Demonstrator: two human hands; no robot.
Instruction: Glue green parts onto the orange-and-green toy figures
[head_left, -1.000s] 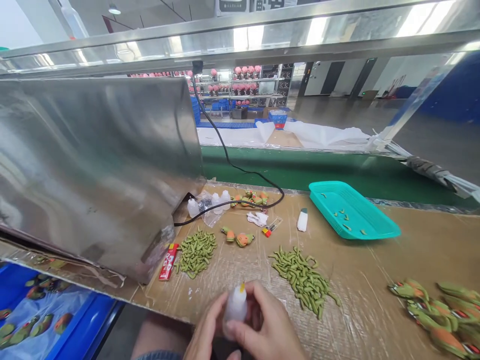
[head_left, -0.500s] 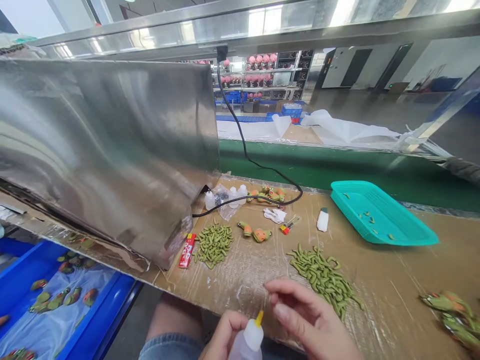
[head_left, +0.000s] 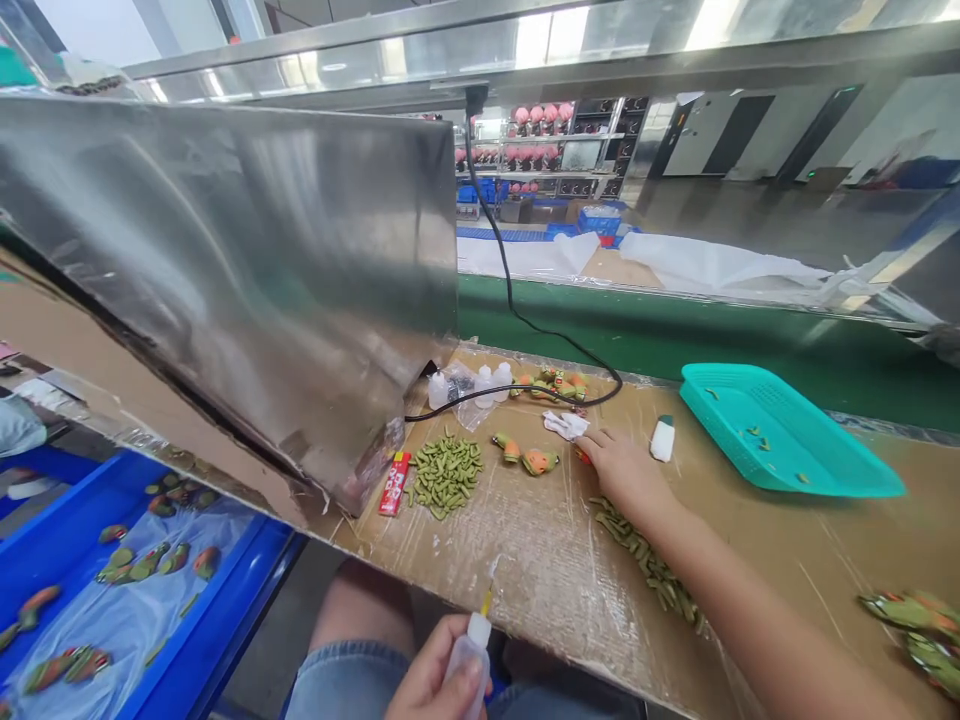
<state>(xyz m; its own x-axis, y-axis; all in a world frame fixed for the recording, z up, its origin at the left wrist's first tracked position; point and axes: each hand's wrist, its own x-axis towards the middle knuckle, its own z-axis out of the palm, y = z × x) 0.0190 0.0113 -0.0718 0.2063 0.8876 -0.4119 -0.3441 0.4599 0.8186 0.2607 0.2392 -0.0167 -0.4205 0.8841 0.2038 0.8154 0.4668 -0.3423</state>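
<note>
My left hand point(head_left: 439, 675) is shut around a translucent plastic squeeze bottle point(head_left: 469, 660) with a thin yellow-tipped nozzle, low at the table's near edge. My right hand point(head_left: 622, 472) reaches across the cardboard-covered table point(head_left: 555, 570), its fingertips at a small red and yellow item point(head_left: 583, 455), partly hidden beneath them. A white cloth point(head_left: 566, 425) lies just beyond those fingers. My right forearm crosses a pile of curved green pieces point(head_left: 645, 560). Orange-and-green figures point(head_left: 527, 459) lie to the left of my right hand.
A steel panel point(head_left: 225, 280) rises along the table's left side, with a blue bin point(head_left: 127, 590) of figures below. Nearby are a teal tray point(head_left: 787, 430), a white bottle point(head_left: 661, 440), more green pieces point(head_left: 448, 475), a red box point(head_left: 395, 483), and a black cable point(head_left: 517, 310).
My right hand has moved forward across the table to the small red and yellow item. My left hand has dropped lower with the bottle. The view has turned slightly left.
</note>
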